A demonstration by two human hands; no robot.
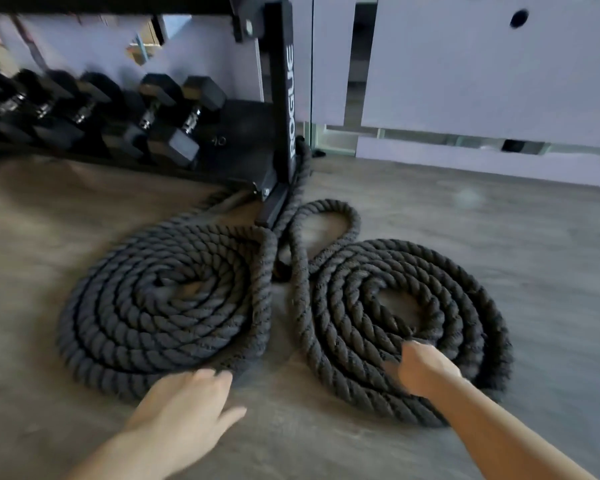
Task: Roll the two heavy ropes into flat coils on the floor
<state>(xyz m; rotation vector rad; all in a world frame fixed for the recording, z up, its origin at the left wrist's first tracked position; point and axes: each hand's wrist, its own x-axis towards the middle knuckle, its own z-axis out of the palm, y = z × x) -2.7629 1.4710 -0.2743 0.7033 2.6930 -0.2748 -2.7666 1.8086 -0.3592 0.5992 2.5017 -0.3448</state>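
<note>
On the floor (499, 237), two rope coils (167, 306); left hand (184, 407) spread flat, right hand (423, 368) gripping one.

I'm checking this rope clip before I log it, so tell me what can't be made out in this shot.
All in the head view:
- Right hand: fingers are curled into the right coil, so the grip is hidden.
- Left hand: motion-blurred; contact with the left coil is unclear.
- Rope ends: the ropes run behind the rack post.
- Dumbbells: blurred, markings mostly unreadable.

Hands (187, 400) on rope coils (167, 306) (both flat)
</note>
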